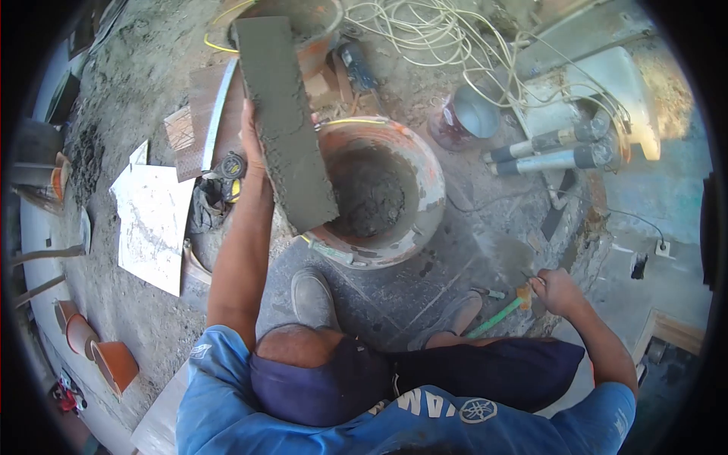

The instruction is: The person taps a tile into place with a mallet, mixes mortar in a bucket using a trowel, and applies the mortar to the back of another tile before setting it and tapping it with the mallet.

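Note:
My left hand holds a long flat slab from beneath, with fingertips showing at its right edge. Wet grey mortar coats the slab's upper face, and its lower end overlaps the rim of an orange bucket. Inside that bucket lies grey mortar. On the right, my right hand is closed around the handle of a trowel, whose blurred grey blade points toward the bucket. A tool with a green handle rests by my shoe, close to the right hand.
Another mortar bucket stands at the top. A coiled pale cable, a paint tin and two grey tubes are upper right. A white board and tape measure lie left. Terracotta pots sit lower left.

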Available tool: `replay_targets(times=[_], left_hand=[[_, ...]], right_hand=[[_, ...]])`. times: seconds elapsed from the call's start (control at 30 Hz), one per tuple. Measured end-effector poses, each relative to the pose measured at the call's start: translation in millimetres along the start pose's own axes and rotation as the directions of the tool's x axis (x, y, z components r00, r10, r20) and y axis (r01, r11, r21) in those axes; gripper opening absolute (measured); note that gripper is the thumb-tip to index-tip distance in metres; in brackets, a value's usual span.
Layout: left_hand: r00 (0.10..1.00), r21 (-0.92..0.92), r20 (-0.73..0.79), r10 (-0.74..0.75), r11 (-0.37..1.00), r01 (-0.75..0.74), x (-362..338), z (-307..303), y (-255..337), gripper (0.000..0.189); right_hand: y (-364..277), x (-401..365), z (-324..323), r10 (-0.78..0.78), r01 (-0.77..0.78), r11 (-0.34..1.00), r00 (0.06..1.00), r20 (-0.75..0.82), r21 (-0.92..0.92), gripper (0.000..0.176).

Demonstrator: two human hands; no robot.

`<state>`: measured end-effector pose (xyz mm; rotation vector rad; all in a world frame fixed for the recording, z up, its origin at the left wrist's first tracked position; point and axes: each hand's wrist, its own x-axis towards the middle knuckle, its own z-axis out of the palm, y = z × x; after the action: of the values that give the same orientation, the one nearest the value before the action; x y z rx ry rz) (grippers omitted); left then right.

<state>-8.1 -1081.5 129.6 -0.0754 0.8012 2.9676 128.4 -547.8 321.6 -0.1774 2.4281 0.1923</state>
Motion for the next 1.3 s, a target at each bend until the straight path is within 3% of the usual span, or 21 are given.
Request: replay_targets(times=[0.03,0.07,0.13,0.17,0.23,0.37,0.47,0.53,0.57,0.63,0.67,0.77,0.83,0.87,0.93,0.97,1.03,1.1,1.2,1.27,1.3], left_hand=[[1.0,0.005,-0.002,0.023,1.0,-0.023,-1.8,8.1,0.5,0.083],[0.999,0.031,-0.018,0.043,0.999,-0.042,-5.9,23.6,2.0,0.083],[0.996,-0.169,-0.069,0.048,0.984,-0.059,-10.9,67.3,2.1,0.09],[0.997,-0.164,-0.057,0.06,0.984,-0.068,-11.6,79.6,4.3,0.09],[0.992,-0.325,0.125,0.004,0.945,0.037,-13.1,96.9,5.8,0.091],[0.987,-0.277,0.158,-0.032,0.958,0.076,-22.1,105.1,4.1,0.092],[0.984,-0.339,0.146,-0.1,0.93,0.145,-36.8,117.7,-1.9,0.092],[0.983,-0.303,-0.051,-0.177,0.94,0.154,-45.2,137.0,-0.4,0.088],[0.983,-0.304,-0.043,-0.178,0.94,0.157,-44.9,130.1,-3.0,0.088],[0.96,-0.391,0.212,-0.183,0.884,0.255,-40.2,104.7,-12.4,0.085],[0.959,-0.392,0.219,-0.181,0.883,0.256,-39.4,102.6,-14.2,0.085],[0.938,-0.426,0.312,-0.15,0.861,0.279,-39.4,100.4,-10.5,0.085],[0.976,-0.543,0.126,-0.18,0.81,0.22,-48.5,118.6,0.3,0.084],[0.975,-0.546,0.133,-0.178,0.808,0.222,-49.8,128.2,3.9,0.084],[0.98,-0.431,-0.046,-0.195,0.889,0.157,-49.1,143.5,7.1,0.083],[0.98,-0.433,-0.038,-0.195,0.887,0.16,-46.9,134.5,3.9,0.083],[0.946,-0.557,0.263,-0.188,0.771,0.308,-41.5,104.1,-5.5,0.082],[0.948,-0.548,0.262,-0.179,0.782,0.299,-42.5,101.4,-11.8,0.082],[0.95,-0.514,0.262,-0.172,0.808,0.288,-46.2,102.6,-16.5,0.082],[0.947,-0.487,0.269,-0.175,0.823,0.291,-46.0,102.4,-17.6,0.083],[0.944,-0.497,0.266,-0.197,0.811,0.309,-45.1,100.1,-18.0,0.084]], right_hand=[[-1.5,-1.9,-7.1,-0.066,0.072,0.997,0.983,-0.172,0.026,0.029],[-17.1,2.3,-25.4,-0.101,0.108,0.994,0.979,-0.176,0.032,0.029],[-60.3,5.8,-63.1,-0.14,0.153,0.988,0.952,-0.271,0.028,0.029],[-79.0,12.4,-73.5,-0.225,0.219,0.974,0.923,-0.313,-0.055,0.03],[-117.3,27.1,-94.3,-0.394,0.333,0.917,0.84,-0.373,-0.219,0.031],[-170.4,57.2,-127.1,-0.576,0.42,0.807,0.716,-0.394,-0.415,0.028],[-190.6,76.5,-155.7,-0.614,0.384,0.763,0.682,-0.397,-0.519,0.029],[-199.1,92.6,-175.6,-0.597,0.345,0.779,0.664,-0.45,-0.524,0.03],[-200.8,100.9,-186.0,-0.58,0.31,0.794,0.644,-0.499,-0.523,0.03],[-196.9,123.2,-213.7,-0.532,0.249,0.828,0.633,-0.563,-0.502,0.031],[-197.7,126.2,-222.0,-0.487,0.201,0.857,0.618,-0.617,-0.475,0.032],[-201.7,102.5,-224.7,-0.486,0.281,0.868,0.646,-0.588,-0.409,0.032],[-199.7,89.1,-206.3,-0.521,0.346,0.845,0.709,-0.476,-0.409,0.033],[-200.7,89.5,-200.1,-0.518,0.339,0.845,0.709,-0.478,-0.413,0.033],[-202.9,92.8,-190.9,-0.555,0.389,0.819,0.724,-0.409,-0.421,0.033],[-201.1,102.9,-193.2,-0.537,0.384,0.834,0.729,-0.424,-0.396,0.035],[-200.2,119.7,-210.9,-0.485,0.316,0.867,0.712,-0.507,-0.385,0.035],[-198.0,128.0,-228.5,-0.429,0.248,0.898,0.682,-0.592,-0.365,0.036],[-196.7,126.1,-245.5,-0.42,0.322,0.907,0.646,-0.638,-0.271,0.038],[-197.2,123.7,-247.2,-0.507,0.476,0.852,0.649,-0.568,-0.218,0.039],[-195.0,128.9,-244.6,-0.505,0.474,0.854,0.649,-0.57,-0.217,0.039]])
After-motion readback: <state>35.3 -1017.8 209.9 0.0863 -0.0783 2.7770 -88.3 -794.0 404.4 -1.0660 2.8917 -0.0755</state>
